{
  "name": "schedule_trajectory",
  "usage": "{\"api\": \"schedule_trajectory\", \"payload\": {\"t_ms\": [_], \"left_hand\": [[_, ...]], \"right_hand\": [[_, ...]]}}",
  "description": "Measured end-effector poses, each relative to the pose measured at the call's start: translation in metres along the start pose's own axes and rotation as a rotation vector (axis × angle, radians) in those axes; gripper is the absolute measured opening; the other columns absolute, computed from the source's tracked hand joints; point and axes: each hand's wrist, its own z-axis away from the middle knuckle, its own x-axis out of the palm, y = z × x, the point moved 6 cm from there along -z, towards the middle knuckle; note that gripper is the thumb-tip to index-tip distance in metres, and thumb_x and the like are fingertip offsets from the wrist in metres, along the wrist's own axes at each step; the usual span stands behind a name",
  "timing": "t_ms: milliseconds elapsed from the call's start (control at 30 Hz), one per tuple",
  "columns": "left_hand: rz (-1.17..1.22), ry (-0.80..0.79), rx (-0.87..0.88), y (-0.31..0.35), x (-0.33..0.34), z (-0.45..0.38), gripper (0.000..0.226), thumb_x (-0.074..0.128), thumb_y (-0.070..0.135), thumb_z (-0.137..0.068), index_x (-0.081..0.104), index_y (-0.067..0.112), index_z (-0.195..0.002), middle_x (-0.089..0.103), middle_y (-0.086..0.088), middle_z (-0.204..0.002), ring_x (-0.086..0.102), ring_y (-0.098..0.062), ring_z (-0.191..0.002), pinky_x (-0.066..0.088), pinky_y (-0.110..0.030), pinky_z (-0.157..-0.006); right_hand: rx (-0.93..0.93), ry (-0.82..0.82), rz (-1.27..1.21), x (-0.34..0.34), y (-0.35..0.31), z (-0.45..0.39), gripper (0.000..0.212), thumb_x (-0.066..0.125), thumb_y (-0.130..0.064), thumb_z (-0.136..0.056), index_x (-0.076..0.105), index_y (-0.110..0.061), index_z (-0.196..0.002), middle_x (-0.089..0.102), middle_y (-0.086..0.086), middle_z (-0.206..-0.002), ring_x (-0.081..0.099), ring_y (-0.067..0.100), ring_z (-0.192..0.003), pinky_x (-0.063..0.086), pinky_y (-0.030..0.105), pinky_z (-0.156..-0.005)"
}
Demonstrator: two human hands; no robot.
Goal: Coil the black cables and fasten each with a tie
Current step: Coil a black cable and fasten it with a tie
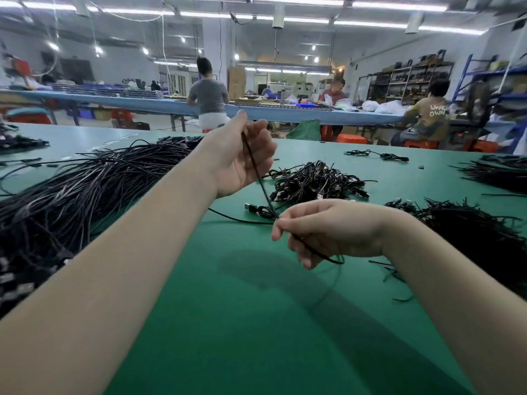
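A single black cable (261,181) runs taut between my two hands above the green table (228,323). My left hand (242,158) is raised and stretched forward, palm toward me, pinching the cable's upper end with thumb and fingers. Lower and nearer, my right hand (328,229) grips the cable in curled fingers, and a short loop sticks out below the fist. The cable's USB plug (251,208) lies on the table between my hands. A big bundle of loose black cables (71,189) lies at the left. A heap of coiled cables (316,181) sits behind my right hand.
A pile of black ties (479,238) lies at the right, with more cable bundles (499,172) at the far right edge. One coiled cable (379,155) lies farther back. Beyond the table, several people sit at a long blue bench (285,112).
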Motion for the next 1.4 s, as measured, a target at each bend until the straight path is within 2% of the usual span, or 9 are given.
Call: {"api": "schedule_trajectory", "payload": {"t_ms": [133,300,400,667,800,933,1033,1200,1400], "left_hand": [[0.009,-0.143,0.028,0.018,0.013,0.007,0.042,0.037,0.032,-0.100,0.060,0.020,-0.068,0.055,0.009,-0.055,0.055,-0.008,-0.048,0.047,-0.019,-0.050],[-0.236,-0.841,-0.367,0.000,0.039,0.049,0.049,0.038,0.035,-0.097,0.074,0.006,-0.082,0.071,-0.007,-0.068,0.069,-0.019,-0.062,0.054,-0.027,-0.061],[-0.817,-0.679,-0.387,-0.033,0.027,0.038,0.060,0.025,0.050,-0.098,0.074,0.015,-0.098,0.074,-0.009,-0.101,0.072,-0.020,-0.091,0.057,-0.026,-0.074],[0.051,-0.536,0.068,0.028,0.040,0.025,0.055,0.023,0.037,-0.104,0.072,0.014,-0.096,0.074,0.001,-0.084,0.071,-0.013,-0.079,0.055,-0.025,-0.067],[-0.461,-0.808,-0.140,0.010,0.036,0.048,0.041,0.047,0.037,-0.094,0.073,0.017,-0.071,0.063,0.006,-0.052,0.055,-0.005,-0.041,0.043,-0.019,-0.045],[-0.866,-0.553,-0.291,-0.027,0.029,0.030,0.054,0.028,0.046,-0.102,0.069,0.012,-0.107,0.075,-0.008,-0.095,0.072,-0.015,-0.075,0.056,-0.023,-0.067],[-0.285,-0.347,-0.024,-0.008,0.037,0.013,0.052,0.024,0.040,-0.105,0.060,0.006,-0.119,0.075,-0.006,-0.092,0.071,-0.018,-0.088,0.046,-0.037,-0.102],[0.111,-0.474,0.113,0.029,0.040,0.027,0.044,0.033,0.031,-0.102,0.070,0.015,-0.085,0.073,0.002,-0.079,0.070,-0.012,-0.074,0.053,-0.023,-0.061],[-0.798,-0.676,-0.277,-0.020,0.027,0.038,0.052,0.036,0.039,-0.098,0.078,0.013,-0.083,0.074,-0.011,-0.090,0.068,-0.021,-0.076,0.047,-0.038,-0.078]], "right_hand": [[0.055,-0.022,0.056,0.007,0.011,-0.007,0.033,0.051,-0.048,-0.091,0.074,-0.024,-0.093,0.053,-0.001,-0.065,0.050,0.015,-0.057,0.047,0.024,-0.058],[-0.012,0.353,0.221,-0.033,-0.008,0.014,0.047,0.054,-0.062,-0.081,0.052,-0.024,-0.052,0.034,-0.008,-0.052,0.027,0.011,-0.045,0.027,0.020,-0.045],[-0.201,0.484,0.047,-0.052,-0.042,0.035,0.050,0.046,-0.049,-0.095,0.056,-0.023,-0.053,0.034,-0.010,-0.048,0.025,0.008,-0.039,0.025,0.017,-0.038],[-0.118,0.122,0.068,0.000,-0.022,0.007,0.036,0.043,-0.043,-0.098,0.070,-0.022,-0.088,0.034,-0.005,-0.061,0.027,0.011,-0.050,0.025,0.022,-0.049],[-0.087,0.621,0.417,-0.041,-0.021,0.022,0.046,0.056,-0.059,-0.083,0.053,-0.015,-0.070,0.039,-0.008,-0.054,0.032,0.010,-0.047,0.032,0.020,-0.048],[-0.458,0.942,0.386,-0.054,-0.066,0.050,0.038,0.056,-0.048,-0.091,0.058,-0.016,-0.070,0.040,-0.013,-0.046,0.032,0.003,-0.040,0.032,0.014,-0.041],[-0.498,0.675,0.284,-0.031,-0.074,0.035,0.030,0.046,-0.034,-0.099,0.064,-0.021,-0.079,0.043,-0.013,-0.049,0.037,0.002,-0.042,0.032,0.016,-0.042],[-0.136,0.157,0.064,-0.011,-0.020,0.007,0.033,0.047,-0.046,-0.096,0.071,-0.026,-0.086,0.034,-0.006,-0.061,0.029,0.010,-0.050,0.029,0.020,-0.049],[-0.150,0.890,0.432,-0.068,-0.024,0.036,0.050,0.063,-0.062,-0.077,0.051,-0.015,-0.066,0.037,-0.014,-0.041,0.031,0.003,-0.036,0.026,0.012,-0.035]]}}
